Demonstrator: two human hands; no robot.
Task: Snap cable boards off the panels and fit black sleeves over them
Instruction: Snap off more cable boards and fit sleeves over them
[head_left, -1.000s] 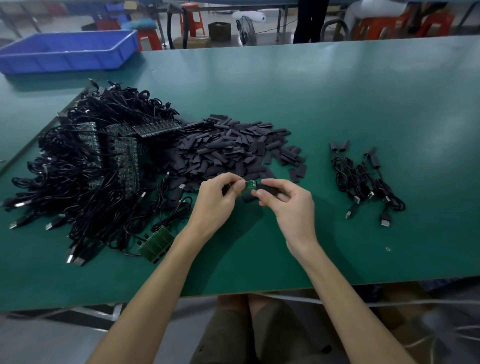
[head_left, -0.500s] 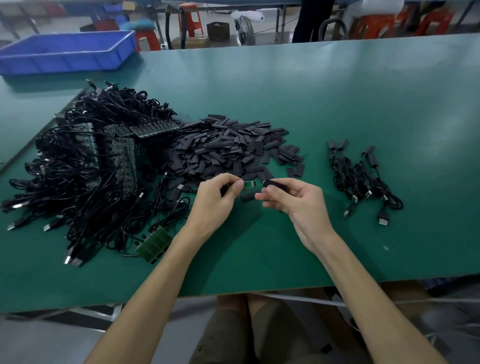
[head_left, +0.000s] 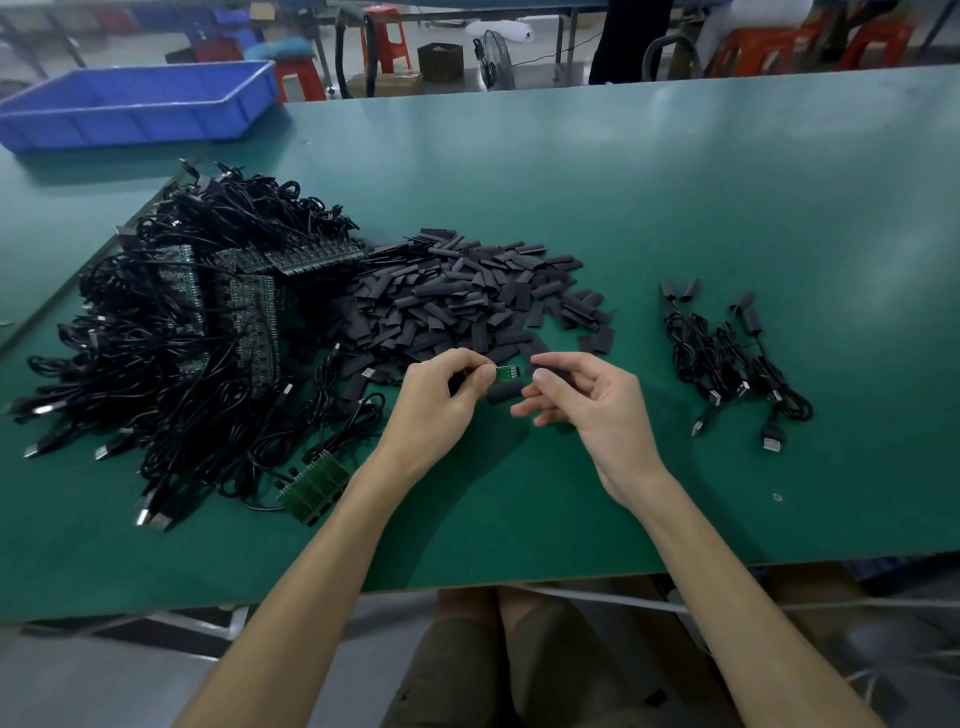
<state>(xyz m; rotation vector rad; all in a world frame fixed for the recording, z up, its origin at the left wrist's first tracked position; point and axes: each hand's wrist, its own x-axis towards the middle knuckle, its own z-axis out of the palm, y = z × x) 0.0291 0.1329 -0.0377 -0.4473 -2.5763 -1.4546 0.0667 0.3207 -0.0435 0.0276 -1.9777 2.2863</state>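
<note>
Dim overhead light, soft shadows, warped blurry edges.

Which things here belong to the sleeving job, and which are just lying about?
Job: green board in left hand; black sleeve in right hand; sleeve pile; heap of cabled panels; sleeved cables.
Lying about: blue crate; red stool; fan.

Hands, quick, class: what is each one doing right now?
Left hand: pinches the board.
Right hand: holds a sleeve.
</note>
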